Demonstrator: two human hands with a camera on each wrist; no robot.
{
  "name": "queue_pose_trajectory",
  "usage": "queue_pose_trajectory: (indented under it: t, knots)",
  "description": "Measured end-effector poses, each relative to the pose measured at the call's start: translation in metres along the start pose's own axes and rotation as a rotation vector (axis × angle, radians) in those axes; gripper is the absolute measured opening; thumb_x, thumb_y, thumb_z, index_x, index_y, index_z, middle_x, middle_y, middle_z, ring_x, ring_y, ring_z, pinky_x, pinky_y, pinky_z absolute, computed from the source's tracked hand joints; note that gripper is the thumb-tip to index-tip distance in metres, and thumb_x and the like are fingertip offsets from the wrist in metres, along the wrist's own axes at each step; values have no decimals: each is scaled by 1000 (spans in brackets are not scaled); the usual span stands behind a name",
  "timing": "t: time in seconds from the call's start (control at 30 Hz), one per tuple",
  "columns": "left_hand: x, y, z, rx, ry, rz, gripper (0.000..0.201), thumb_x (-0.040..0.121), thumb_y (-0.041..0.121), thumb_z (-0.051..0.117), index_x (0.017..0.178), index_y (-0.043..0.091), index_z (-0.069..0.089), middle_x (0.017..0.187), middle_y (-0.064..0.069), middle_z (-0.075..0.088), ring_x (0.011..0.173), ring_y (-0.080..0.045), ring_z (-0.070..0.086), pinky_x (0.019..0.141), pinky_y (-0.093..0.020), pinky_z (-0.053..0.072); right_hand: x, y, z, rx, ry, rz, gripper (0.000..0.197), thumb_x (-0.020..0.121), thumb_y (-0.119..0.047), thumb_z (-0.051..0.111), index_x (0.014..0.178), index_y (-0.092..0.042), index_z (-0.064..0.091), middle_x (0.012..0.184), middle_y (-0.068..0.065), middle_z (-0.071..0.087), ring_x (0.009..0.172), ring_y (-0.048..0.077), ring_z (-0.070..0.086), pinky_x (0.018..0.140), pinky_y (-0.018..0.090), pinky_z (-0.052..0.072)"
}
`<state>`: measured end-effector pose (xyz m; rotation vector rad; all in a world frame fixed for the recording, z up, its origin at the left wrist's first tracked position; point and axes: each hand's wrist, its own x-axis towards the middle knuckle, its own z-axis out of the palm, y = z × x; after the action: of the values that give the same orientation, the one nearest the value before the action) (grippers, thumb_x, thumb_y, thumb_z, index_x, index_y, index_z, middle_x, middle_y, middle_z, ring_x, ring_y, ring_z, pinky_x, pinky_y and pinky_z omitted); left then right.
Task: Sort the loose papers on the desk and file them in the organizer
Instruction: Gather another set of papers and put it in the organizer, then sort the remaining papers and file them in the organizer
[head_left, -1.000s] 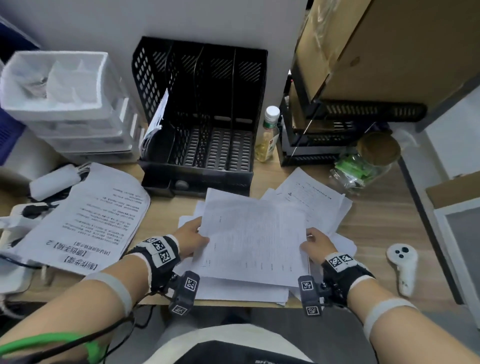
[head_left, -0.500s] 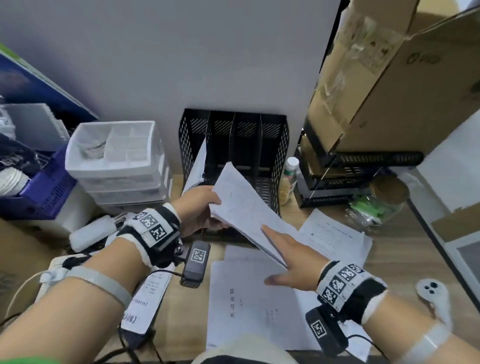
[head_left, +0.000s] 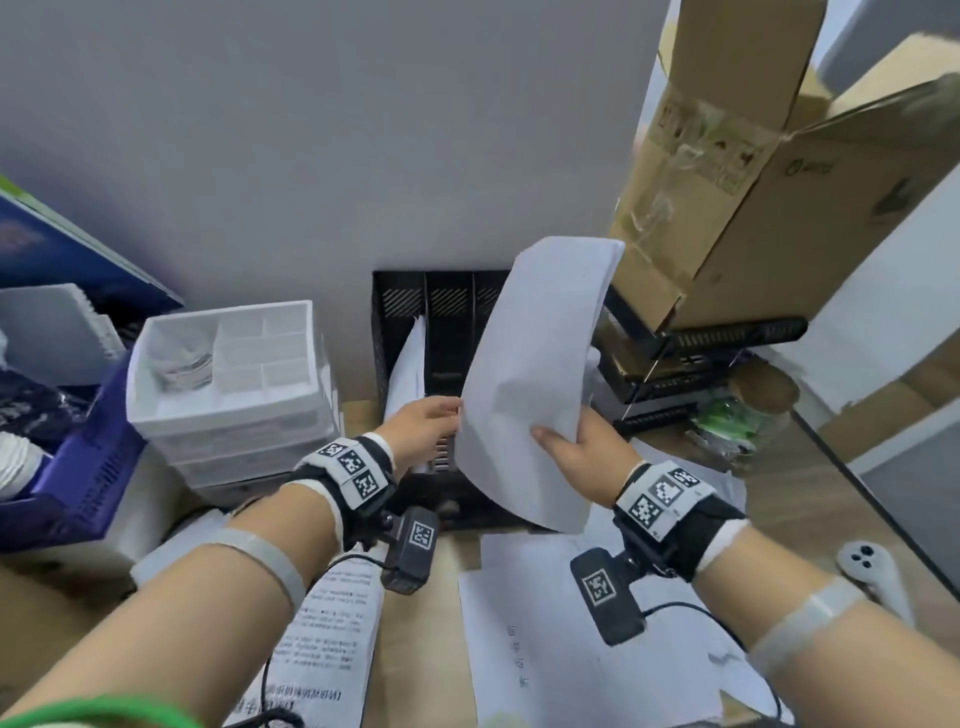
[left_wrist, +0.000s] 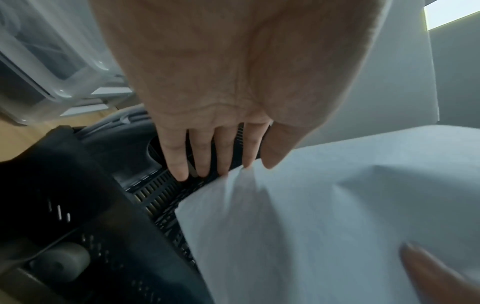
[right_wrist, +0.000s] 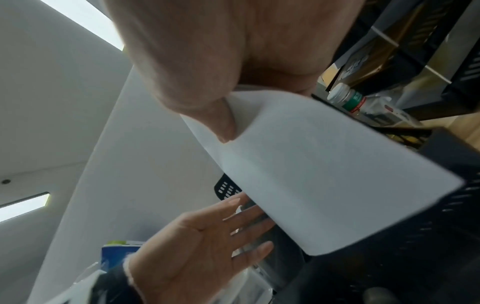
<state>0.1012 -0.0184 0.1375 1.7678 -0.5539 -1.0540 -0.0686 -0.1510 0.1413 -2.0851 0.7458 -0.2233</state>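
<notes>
A curled stack of white papers (head_left: 530, 374) stands upright in front of the black mesh organizer (head_left: 447, 312). My right hand (head_left: 576, 447) grips its lower right side, thumb on the front face, and the right wrist view shows the same papers (right_wrist: 324, 174) pinched there. My left hand (head_left: 421, 423) is flat with straight fingers (left_wrist: 176, 162), its tips touching the papers' left edge (left_wrist: 324, 205) above the organizer's slotted floor (left_wrist: 155, 193). One sheet (head_left: 410, 364) leans in the organizer's leftmost slot. More loose sheets (head_left: 571, 649) lie on the desk below.
A white drawer unit (head_left: 228, 374) and a blue crate (head_left: 78, 467) stand left of the organizer. Black trays (head_left: 701, 364) under a cardboard box (head_left: 779, 182), a jar (head_left: 748, 410) and a bottle (right_wrist: 348, 96) are on the right. A white controller (head_left: 867, 566) lies near the right edge.
The papers went from flat on the desk to upright before the organizer. My right hand took hold of them; my left hand let go and now only touches the edge.
</notes>
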Motion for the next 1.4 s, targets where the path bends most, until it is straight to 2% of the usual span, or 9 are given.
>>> queue_pose_trajectory:
  t: [0.17,0.23,0.37,0.7,0.77,0.9,1.07,1.23,1.4]
  knots:
    - [7,-11,-15,-5,-48,-6,60,98,7,53,151,28,36,140,6,49,126,-19,47,109,-41,39,34,-29,28,-76,-35,-1,38,101,-19,49,137,-8,52,138,9,58,130,27,51,100,22,32]
    - [16,-17,-21,-57,-70,-43,70,94,13,59,153,37,30,150,4,45,133,-25,47,110,-55,40,47,-34,38,-112,-54,12,38,102,-17,46,139,-10,50,139,9,57,131,28,50,100,23,33]
    - [23,-15,-28,-161,-83,-61,73,97,9,56,155,39,22,133,3,42,121,-21,47,106,-52,45,75,-31,62,-120,-13,55,39,100,-13,45,139,-13,51,137,10,59,128,30,53,104,33,38]
    - [53,-38,-44,-142,-117,-53,73,98,9,54,155,39,21,161,-6,33,140,-27,44,108,-53,45,126,-24,104,-96,64,97,65,92,-29,55,150,-35,27,124,7,57,104,25,62,90,34,49]
    - [57,-47,-46,-132,-112,-63,71,97,7,54,155,37,25,160,-7,35,140,-26,45,100,-49,52,129,-13,110,-224,28,118,56,90,-27,54,143,-30,39,121,8,59,101,28,63,87,38,52]
    - [57,-62,-45,-119,-101,-131,45,97,11,56,141,22,51,134,-13,61,112,-24,64,85,-33,55,123,4,108,-247,-50,217,32,91,-27,56,115,-7,62,111,13,69,91,28,65,78,32,51]
    - [46,-92,-34,-71,-178,-271,15,98,5,50,107,10,62,96,-11,71,82,-25,70,71,-32,54,72,46,83,-154,-74,152,18,89,-24,61,106,-25,60,89,4,70,81,23,68,79,40,57]
    - [25,-137,-10,42,-266,-461,15,96,11,56,110,11,61,100,-10,69,77,-22,70,57,-27,55,-5,136,46,-237,215,439,11,90,-10,53,93,-15,62,90,11,67,91,32,63,76,32,47]
    - [1,-174,34,164,-271,-617,16,93,17,62,108,14,58,109,-17,63,86,-30,66,84,-48,57,-92,233,29,-408,-63,982,60,83,-31,64,136,-15,43,135,18,47,118,37,54,96,37,48]
